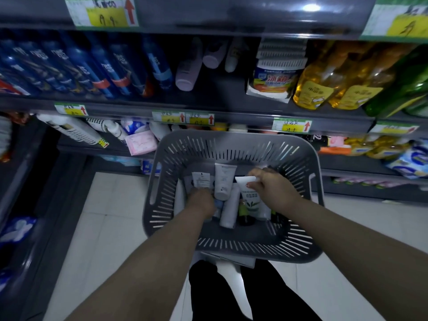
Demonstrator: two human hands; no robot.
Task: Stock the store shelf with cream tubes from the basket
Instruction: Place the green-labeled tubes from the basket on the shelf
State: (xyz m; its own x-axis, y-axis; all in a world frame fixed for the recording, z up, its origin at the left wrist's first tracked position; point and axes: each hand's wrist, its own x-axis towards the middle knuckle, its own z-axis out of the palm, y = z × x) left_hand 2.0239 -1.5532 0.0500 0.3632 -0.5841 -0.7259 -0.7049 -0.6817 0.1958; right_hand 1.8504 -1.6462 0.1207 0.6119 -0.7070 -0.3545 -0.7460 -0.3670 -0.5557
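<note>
A grey slotted basket (pixel 231 144) stands in front of me with several cream tubes inside. My right hand (pixel 271 187) pinches the flat end of a white tube with green leaf print (pixel 251 200). My left hand (pixel 201 201) reaches down among the tubes and grips a tube with a white label (pixel 201 179). A pale grey tube (pixel 223 180) lies between the two hands, and another white tube (pixel 229 210) lies below it. On the shelf above, several lilac tubes (pixel 187 70) lie on a dark, mostly bare stretch.
The shelf (pixel 231 112) carries blue bottles (pixel 97 66) on the left, a white tub (pixel 274 77) and yellow oil bottles (pixel 324 84) on the right. Lower shelves hold packets and bottles. My dark trouser legs and pale floor tiles (pixel 111 205) lie below the basket.
</note>
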